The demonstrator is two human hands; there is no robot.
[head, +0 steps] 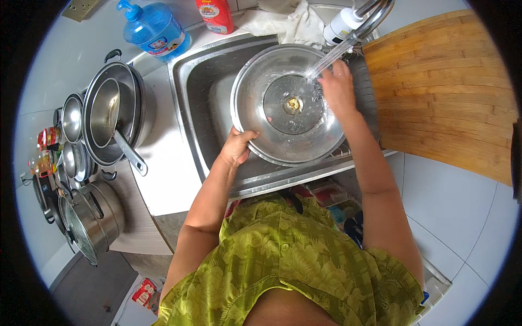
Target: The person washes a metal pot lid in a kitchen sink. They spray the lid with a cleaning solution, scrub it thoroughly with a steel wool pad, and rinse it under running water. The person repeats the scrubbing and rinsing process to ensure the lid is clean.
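A large round stainless steel basin (253, 110) is held in the sink, its wet inside facing up. My left hand (237, 147) grips its near left rim, the thumb over the edge. My right hand (339, 87) is over the basin's right side, fingers curled at the water stream (328, 61). A grey, rough-looking patch shows by its fingertips; I cannot tell whether it is a scourer or splashing water. Water runs from the chrome faucet (373, 20) into the basin. A small golden patch (293, 105) shows at the centre of the basin's bottom.
The steel sink (204, 102) surrounds the basin. A wooden cutting board (440, 93) lies at right. Behind are a blue pump bottle (157, 30), a red bottle (215, 16) and a white cloth (297, 24). Stacked pans with a ladle (105, 112) and a steamer pot (94, 216) stand left.
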